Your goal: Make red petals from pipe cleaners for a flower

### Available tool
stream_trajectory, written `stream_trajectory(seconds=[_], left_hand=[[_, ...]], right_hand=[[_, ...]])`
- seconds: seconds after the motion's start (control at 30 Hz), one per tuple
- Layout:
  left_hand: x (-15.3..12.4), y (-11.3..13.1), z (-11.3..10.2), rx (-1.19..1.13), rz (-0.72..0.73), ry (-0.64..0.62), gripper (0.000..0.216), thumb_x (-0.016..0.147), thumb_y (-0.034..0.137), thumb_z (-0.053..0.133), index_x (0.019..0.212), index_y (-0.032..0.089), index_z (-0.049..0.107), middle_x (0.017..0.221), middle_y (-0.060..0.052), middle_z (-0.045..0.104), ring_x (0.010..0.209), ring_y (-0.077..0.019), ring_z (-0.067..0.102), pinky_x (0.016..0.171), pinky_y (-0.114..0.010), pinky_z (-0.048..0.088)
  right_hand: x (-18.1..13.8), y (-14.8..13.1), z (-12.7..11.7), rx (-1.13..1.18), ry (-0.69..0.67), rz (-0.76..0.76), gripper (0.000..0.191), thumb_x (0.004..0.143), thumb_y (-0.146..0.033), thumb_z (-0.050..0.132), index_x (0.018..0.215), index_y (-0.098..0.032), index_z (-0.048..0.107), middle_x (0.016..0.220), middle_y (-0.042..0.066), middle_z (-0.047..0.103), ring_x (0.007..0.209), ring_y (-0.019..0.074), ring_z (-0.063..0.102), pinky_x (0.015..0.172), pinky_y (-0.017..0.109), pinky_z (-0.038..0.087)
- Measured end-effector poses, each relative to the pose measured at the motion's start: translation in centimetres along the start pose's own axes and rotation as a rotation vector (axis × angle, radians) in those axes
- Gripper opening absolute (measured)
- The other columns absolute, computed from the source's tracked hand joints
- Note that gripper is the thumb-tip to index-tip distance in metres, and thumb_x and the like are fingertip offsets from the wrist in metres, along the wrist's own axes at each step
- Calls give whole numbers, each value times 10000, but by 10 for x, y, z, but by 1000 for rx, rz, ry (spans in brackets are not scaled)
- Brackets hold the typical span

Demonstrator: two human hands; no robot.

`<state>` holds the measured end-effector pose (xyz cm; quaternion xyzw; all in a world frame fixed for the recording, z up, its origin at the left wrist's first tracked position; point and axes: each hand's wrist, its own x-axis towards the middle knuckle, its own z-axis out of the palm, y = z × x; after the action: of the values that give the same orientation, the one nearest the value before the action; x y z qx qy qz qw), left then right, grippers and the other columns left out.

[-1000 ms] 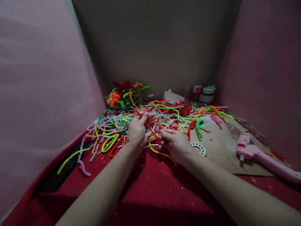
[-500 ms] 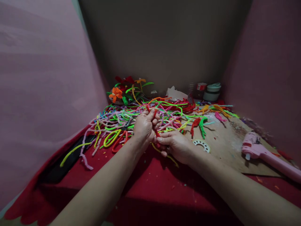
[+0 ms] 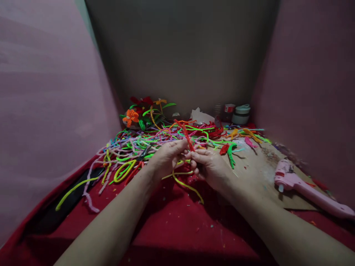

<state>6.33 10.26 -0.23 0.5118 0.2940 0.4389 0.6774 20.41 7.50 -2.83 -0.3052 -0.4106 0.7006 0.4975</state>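
Observation:
My left hand [image 3: 166, 159] and my right hand [image 3: 208, 166] meet at the middle of the red cloth, fingertips pinched together on a red pipe cleaner [image 3: 187, 137] that sticks up and away from them. Behind the hands lies a tangled heap of pipe cleaners [image 3: 133, 146] in green, pink, yellow and purple. A loose yellow pipe cleaner [image 3: 188, 186] curves on the cloth just under my hands.
A pink glue gun [image 3: 302, 188] lies on a brown board [image 3: 257, 173] at the right. Pipe-cleaner flowers [image 3: 138, 112] stand at the back left, two small jars [image 3: 235, 112] at the back right. A dark flat object [image 3: 69, 199] lies at the left. Walls close in on three sides.
Both hands have drawn together and lifted the red pipe cleaner out of the heap; it now stands up between the fingertips. The white ring by my right hand is now hidden.

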Motion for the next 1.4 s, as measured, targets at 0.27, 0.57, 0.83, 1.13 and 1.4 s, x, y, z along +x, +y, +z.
stream_trajectory(seconds=[0.27, 0.57, 0.83, 1.13, 1.4], left_hand=[[-4, -2, 6, 97, -61, 75, 183, 668, 269, 697, 701, 105, 624, 483, 8, 570, 372, -80, 512, 376, -177, 394], [-5, -3, 4, -36, -88, 13, 270, 643, 342, 726, 727, 104, 632, 437, 23, 548, 378, -75, 509, 413, -177, 419], [-7, -1, 4, -33, -63, 20, 231, 642, 311, 729, 709, 106, 649, 434, 21, 554, 385, -76, 518, 440, -187, 438], [-8, -4, 9, 15, -21, 87, 222, 623, 302, 734, 676, 101, 654, 446, 5, 573, 379, -62, 505, 400, -156, 388], [-7, -10, 11, 217, 122, 219, 211, 681, 287, 676, 594, 125, 573, 431, 26, 529, 325, -62, 453, 344, -175, 326]], right_hand=[[1, 5, -4, 242, -209, 203, 207, 860, -218, 437, 780, -107, 593, 582, 39, 609, 442, 106, 554, 351, 185, 423], [-7, -3, 6, 532, -231, 365, 209, 890, -113, 382, 781, -102, 559, 574, 25, 590, 439, 58, 514, 395, 118, 433], [-9, -1, 8, 514, -158, 370, 121, 851, -160, 496, 769, -119, 575, 596, 16, 591, 475, 56, 533, 431, 112, 460], [-7, 5, 7, 453, -213, 297, 96, 782, -173, 598, 704, -122, 573, 546, -18, 541, 421, 35, 480, 368, 92, 406], [4, 9, -3, 49, -164, 24, 150, 721, -247, 651, 699, -104, 607, 583, 23, 620, 434, 99, 564, 391, 209, 484]])
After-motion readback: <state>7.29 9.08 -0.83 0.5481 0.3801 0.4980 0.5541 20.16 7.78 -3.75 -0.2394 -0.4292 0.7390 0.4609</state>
